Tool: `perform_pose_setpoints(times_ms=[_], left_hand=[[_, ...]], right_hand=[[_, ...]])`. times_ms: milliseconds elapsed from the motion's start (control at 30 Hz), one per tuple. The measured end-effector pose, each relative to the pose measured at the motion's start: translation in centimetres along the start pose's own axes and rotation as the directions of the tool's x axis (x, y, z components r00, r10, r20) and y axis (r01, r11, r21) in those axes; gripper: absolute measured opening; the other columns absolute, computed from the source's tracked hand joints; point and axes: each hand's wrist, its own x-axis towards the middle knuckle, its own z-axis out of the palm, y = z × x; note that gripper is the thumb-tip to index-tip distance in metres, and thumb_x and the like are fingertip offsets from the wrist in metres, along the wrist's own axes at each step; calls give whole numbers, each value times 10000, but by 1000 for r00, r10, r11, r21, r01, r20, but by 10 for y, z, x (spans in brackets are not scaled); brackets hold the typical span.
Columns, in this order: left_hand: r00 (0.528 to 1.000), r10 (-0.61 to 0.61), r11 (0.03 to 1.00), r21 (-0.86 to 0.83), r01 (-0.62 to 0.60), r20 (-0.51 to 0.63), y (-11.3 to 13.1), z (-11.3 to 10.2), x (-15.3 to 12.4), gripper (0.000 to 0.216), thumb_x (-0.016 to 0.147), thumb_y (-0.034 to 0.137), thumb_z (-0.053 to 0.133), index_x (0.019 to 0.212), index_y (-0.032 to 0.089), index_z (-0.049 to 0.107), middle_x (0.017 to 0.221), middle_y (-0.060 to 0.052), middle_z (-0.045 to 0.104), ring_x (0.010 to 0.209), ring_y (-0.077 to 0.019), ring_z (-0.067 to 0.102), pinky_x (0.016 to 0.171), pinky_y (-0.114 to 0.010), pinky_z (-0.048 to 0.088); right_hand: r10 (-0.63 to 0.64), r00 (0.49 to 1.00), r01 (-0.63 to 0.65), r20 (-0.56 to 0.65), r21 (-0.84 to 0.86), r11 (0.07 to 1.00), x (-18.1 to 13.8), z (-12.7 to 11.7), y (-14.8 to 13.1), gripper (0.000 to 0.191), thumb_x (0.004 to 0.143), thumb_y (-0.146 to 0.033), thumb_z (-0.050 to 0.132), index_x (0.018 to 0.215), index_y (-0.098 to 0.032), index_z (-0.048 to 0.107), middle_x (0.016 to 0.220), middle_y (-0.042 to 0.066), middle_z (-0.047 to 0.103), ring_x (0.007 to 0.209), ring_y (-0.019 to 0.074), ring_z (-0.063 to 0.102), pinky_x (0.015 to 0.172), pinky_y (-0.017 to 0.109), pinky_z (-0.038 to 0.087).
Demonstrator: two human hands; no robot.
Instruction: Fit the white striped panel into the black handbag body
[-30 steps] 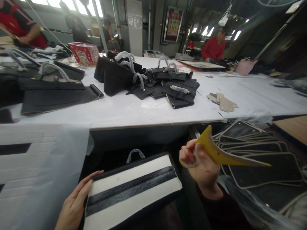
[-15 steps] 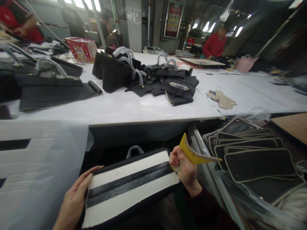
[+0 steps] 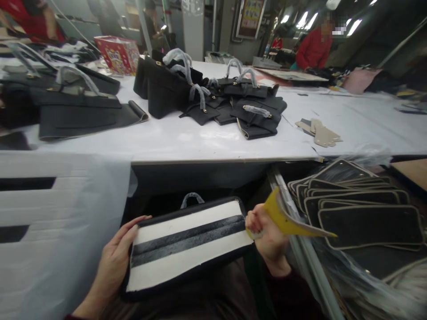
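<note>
A black handbag [image 3: 187, 240] lies tilted in front of me, its flat bottom facing up with two white strips and a dark glossy band between them. My left hand [image 3: 118, 253] grips its left end, thumb on top near the edge. Closed in a fist beside the right end, my right hand [image 3: 268, 233] holds a curved yellow sheet [image 3: 293, 220] that sticks out to the right. Whether the right fingers touch the bag I cannot tell. A plastic-wrapped handle [image 3: 192, 198] shows behind the bag.
Black bags [image 3: 170, 84] with wrapped handles are piled on the white table [image 3: 187, 142], near beige pieces [image 3: 323, 133]. To my right, past a metal rail [image 3: 310, 266], lie stacked black panels [image 3: 370, 226] with pale edges. A person in red [image 3: 313, 46] works farther off.
My view has shifted, so the table appears higher and farther right's things move right. The yellow sheet has swung slightly outward, and the bag's far lower edge shows more fully.
</note>
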Motion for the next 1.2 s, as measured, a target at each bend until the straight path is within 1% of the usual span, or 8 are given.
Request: perform_pose_setpoints(times_ms=[233, 367, 533, 700, 833, 933, 1033, 1200], left_hand=[[996, 38, 964, -265, -15, 82, 3, -2, -14, 468, 879, 479, 591, 1212, 152, 618, 1132, -80, 693, 867, -169, 630, 698, -223, 491], [993, 46, 874, -486, 12, 107, -11, -9, -24, 493, 927, 468, 524, 1309, 158, 564, 1237, -109, 662, 1088, -229, 625, 889, -296, 500], [999, 20, 833, -554, 3, 34, -28, -16, -43, 471, 933, 445, 531, 1349, 224, 556, 1451, -61, 523, 1366, -237, 438, 1157, -345, 318], [998, 51, 874, -485, -31, 29, -28, -21, -49, 462, 945, 425, 514, 1371, 248, 538, 1487, -23, 485, 1401, -211, 390, 1180, -326, 287], [995, 21, 841, -540, 34, 94, -29, -25, -50, 524, 938, 447, 523, 1422, 253, 474, 1507, -34, 457, 1408, -229, 387, 1176, -350, 319], [992, 32, 822, -567, 44, 124, -34, -27, -52, 528, 943, 449, 518, 1436, 271, 452, 1512, -25, 450, 1407, -219, 390, 1196, -356, 294], [994, 60, 847, -532, -3, 90, -38, -28, -51, 509, 941, 435, 529, 1421, 273, 475, 1512, -15, 452, 1417, -204, 372, 1201, -334, 281], [995, 95, 860, -506, -62, 39, -37, -28, -47, 489, 941, 411, 529, 1411, 280, 492, 1499, -9, 470, 1405, -201, 390, 1179, -312, 321]], right_hand=[[161, 986, -162, 32, 34, 986, -15, 22, -17, 232, 873, -396, 602, 797, -177, 602, 581, -33, 266, 532, 100, 306, 478, 238, 285], [240, 970, -242, 34, 93, 966, -38, 53, -18, 260, 902, -394, 517, 764, -181, 570, 603, -17, 278, 538, 119, 313, 448, 252, 370], [389, 894, -412, 224, 67, 909, -62, 105, 4, 271, 889, -434, 562, 758, -197, 570, 554, -26, 295, 493, 105, 330, 430, 234, 350], [342, 844, -346, 412, -67, 936, -46, 171, 27, 276, 859, -438, 651, 772, -181, 607, 525, -45, 306, 472, 79, 366, 445, 211, 269], [311, 800, -307, 514, -95, 947, -29, 227, 44, 303, 849, -444, 674, 751, -169, 591, 510, -55, 320, 436, 68, 349, 428, 210, 229], [276, 759, -283, 590, -83, 956, -26, 256, 64, 307, 853, -440, 680, 756, -164, 587, 506, -63, 326, 429, 61, 330, 424, 205, 227], [297, 744, -273, 598, -133, 953, -29, 266, 92, 342, 843, -468, 690, 756, -155, 582, 505, -68, 336, 427, 57, 322, 414, 197, 226], [355, 760, -292, 544, -203, 935, -33, 260, 128, 388, 774, -486, 741, 703, -150, 560, 473, -81, 328, 402, 44, 294, 399, 187, 216]])
